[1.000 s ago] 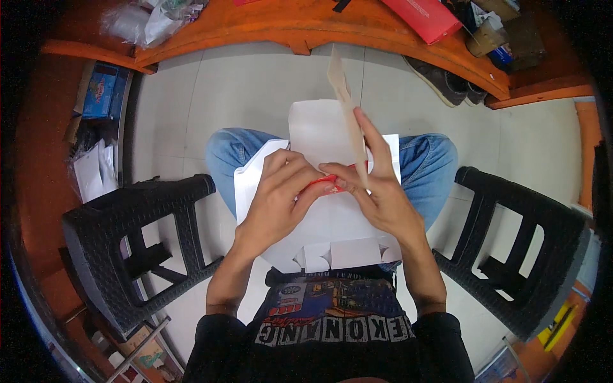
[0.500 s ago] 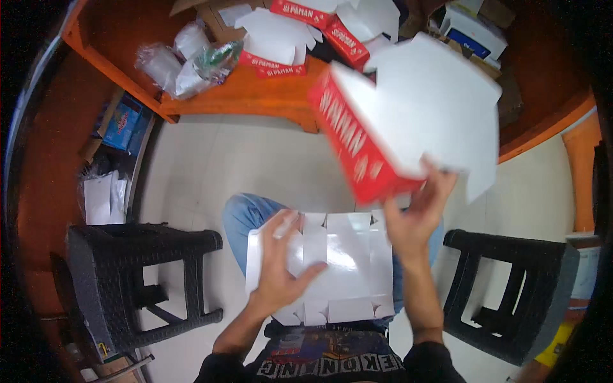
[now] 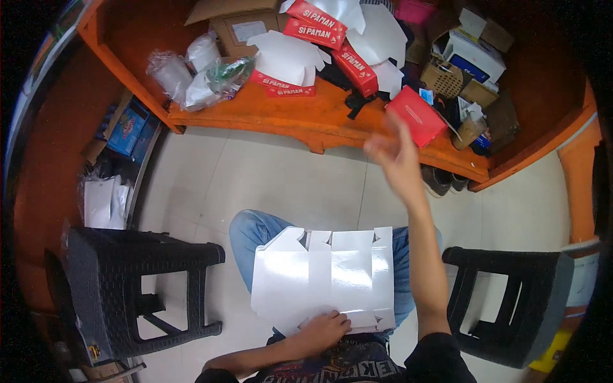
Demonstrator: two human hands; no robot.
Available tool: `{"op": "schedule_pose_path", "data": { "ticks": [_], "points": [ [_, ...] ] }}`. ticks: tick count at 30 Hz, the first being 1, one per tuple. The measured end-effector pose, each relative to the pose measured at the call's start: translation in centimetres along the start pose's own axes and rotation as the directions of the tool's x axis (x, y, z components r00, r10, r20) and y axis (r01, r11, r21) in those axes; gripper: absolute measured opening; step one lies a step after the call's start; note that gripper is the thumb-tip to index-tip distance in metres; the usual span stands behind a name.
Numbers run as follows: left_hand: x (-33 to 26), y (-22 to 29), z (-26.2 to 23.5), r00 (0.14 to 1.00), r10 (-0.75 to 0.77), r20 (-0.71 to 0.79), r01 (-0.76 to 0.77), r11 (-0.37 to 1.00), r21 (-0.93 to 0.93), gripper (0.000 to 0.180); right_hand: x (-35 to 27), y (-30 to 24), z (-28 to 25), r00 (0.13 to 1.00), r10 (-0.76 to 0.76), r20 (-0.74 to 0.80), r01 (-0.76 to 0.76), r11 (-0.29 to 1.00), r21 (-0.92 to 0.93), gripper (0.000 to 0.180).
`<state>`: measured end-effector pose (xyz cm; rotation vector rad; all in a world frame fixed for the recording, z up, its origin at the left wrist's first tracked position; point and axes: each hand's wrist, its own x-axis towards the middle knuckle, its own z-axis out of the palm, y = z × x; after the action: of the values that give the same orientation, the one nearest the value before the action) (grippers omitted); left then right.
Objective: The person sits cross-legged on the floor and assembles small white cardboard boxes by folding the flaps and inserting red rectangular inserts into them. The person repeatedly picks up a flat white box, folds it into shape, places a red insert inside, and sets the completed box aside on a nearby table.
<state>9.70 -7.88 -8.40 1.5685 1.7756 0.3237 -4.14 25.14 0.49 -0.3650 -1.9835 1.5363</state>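
Observation:
A flat white cardboard box blank (image 3: 290, 274), glossy with slots and flaps, lies across my lap, apparently with others beneath it. At its near edge my left hand (image 3: 327, 332) has its fingers curled over the card; the thumb is hidden. My right hand (image 3: 397, 153) reaches forward, slightly blurred, fingers apart and holding nothing. Just beyond its fingertips a red box (image 3: 418, 116) sits on the orange shelf, its plain red face toward me. Further left on that shelf are more folded red boxes with white insides, including one box (image 3: 354, 69) standing at an angle.
The orange shelf (image 3: 306, 131) spans the far side, holding plastic-wrapped cups (image 3: 171, 75), a brown carton (image 3: 239, 32) and a woven basket (image 3: 445, 78). Black stools flank me, the left stool (image 3: 102, 287) and the right stool (image 3: 543, 300). Shoes (image 3: 440, 180) are under the shelf.
The open red box that my right hand carried is now on the shelf, released. My right hand is empty. My left hand has moved down to the blank's near edge.

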Motion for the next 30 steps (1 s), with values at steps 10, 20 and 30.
{"op": "schedule_pose_path", "data": {
  "ticks": [10,20,30],
  "points": [
    [0.8,-0.3,-6.3,0.997,-0.016,-0.079,-0.009,0.952,-0.307,0.018,-20.1,-1.1,-5.0,0.752,0.289,0.592,-0.175,0.954,-0.243,0.056],
    [1.6,0.9,-10.3,0.933,-0.179,-0.312,-0.012,0.851,-0.524,0.016,-25.7,-2.8,-6.2,0.743,0.287,0.604,-0.024,0.914,-0.405,0.019],
    [-1.1,4.4,-6.0,0.922,0.073,-0.379,-0.315,0.711,-0.629,0.027,-23.4,-7.7,-6.5,0.992,0.077,0.097,-0.046,0.957,-0.288,0.015]
  ]
}}
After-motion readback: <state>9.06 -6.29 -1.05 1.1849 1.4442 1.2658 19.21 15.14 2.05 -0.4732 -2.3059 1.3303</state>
